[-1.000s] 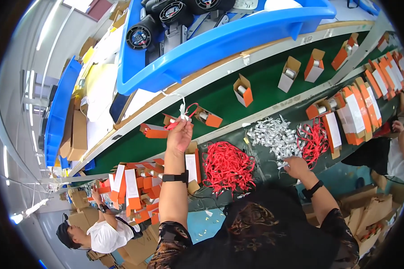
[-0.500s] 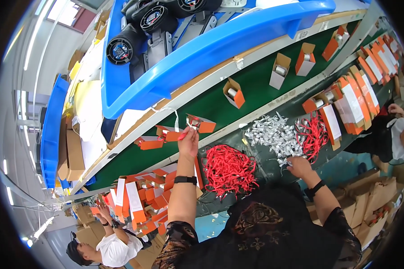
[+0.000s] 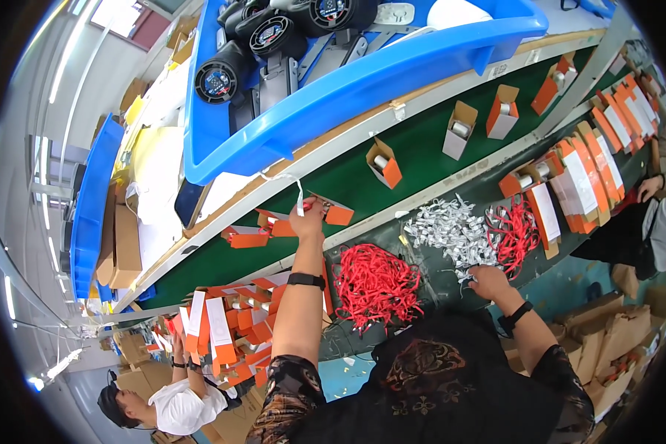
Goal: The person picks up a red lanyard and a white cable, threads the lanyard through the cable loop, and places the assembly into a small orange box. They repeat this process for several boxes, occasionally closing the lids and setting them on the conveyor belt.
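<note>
Green belt runs across under the blue tray, and it's dotted with boxes. Out goes the left arm, its hand over the belt, just by a box, a white strap dangling beside the fingers. Down at the bench, the right hand curls at the near edge of the white cords, which lie between the big red heap and the small red heap. Whether either hand is pinching anything, I can't tell from this angle.
</note>
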Demonstrator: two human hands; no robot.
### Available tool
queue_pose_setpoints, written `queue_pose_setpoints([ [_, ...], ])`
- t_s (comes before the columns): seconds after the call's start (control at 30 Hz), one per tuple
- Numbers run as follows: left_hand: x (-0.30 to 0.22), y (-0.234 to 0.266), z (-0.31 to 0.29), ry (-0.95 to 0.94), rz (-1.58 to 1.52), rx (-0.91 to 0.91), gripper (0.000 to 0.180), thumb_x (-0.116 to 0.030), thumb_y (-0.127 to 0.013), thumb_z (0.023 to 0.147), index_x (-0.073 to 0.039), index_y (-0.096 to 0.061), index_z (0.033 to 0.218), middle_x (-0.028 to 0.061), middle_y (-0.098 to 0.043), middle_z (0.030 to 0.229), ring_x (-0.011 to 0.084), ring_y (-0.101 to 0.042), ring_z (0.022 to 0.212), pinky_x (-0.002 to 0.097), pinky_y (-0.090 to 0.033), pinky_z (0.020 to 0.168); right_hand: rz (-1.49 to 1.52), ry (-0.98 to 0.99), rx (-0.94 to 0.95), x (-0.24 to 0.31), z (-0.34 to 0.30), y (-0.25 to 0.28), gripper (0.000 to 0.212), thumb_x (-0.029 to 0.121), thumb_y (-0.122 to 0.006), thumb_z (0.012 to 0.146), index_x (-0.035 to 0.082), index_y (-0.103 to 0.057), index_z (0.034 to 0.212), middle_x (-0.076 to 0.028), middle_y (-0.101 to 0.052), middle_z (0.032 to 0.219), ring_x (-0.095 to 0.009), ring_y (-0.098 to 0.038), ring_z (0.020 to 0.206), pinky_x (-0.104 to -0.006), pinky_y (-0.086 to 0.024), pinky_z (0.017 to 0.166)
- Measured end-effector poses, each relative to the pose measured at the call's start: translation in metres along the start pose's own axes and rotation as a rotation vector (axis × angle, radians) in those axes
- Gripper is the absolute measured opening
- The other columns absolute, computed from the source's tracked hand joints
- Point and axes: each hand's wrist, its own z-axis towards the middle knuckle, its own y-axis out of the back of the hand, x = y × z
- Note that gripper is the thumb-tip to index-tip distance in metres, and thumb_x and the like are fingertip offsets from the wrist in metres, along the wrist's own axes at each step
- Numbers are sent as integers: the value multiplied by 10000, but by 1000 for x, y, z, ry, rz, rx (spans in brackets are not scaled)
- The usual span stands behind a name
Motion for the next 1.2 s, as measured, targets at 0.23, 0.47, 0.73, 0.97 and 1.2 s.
queue_pose_setpoints([
  [0.23,-21,-9,-15,-264,1016,-189,459,-250,-770,744,-74,-605,1134,105,-718,919,278,-694,899,396,-522,782,22,-2,6,-3,-5,-11,391,292,-701,819,76,-646,1140,-169,-670,1046,-347,-632,1007,-447,-506,872],
  [0.47,-8,31,-22,-525,887,19,283,-246,-632,895,-101,-647,1137,114,-727,917,313,-701,838,405,-533,699,40,42,-48,-19,-13,-33,379,297,-699,818,77,-655,1123,-159,-671,1068,-343,-633,1015,-444,-506,875],
  [0.73,-3,28,-4,-715,1373,280,281,-125,-541,878,-182,-680,1115,152,-619,1160,369,-637,985,469,-530,781,-28,-14,0,-12,-7,-12,319,299,-660,836,84,-644,1071,-174,-672,977,-357,-645,953,-482,-515,812],
  [0.97,-47,37,-66,-779,1185,91,330,-62,-568,823,-100,-678,1132,157,-627,1018,318,-635,865,420,-517,738,79,-12,-240,6,30,-12,241,225,-642,819,121,-680,1033,-144,-679,999,-344,-650,958,-472,-527,804],
  [1.2,47,74,-205,-466,653,274,169,-103,-650,883,-5,-696,1013,98,-684,859,128,-616,746,284,-504,683,15,-11,-438,21,83,-33,186,256,-662,835,84,-658,904,-134,-642,956,-345,-646,902,-469,-530,748],
])
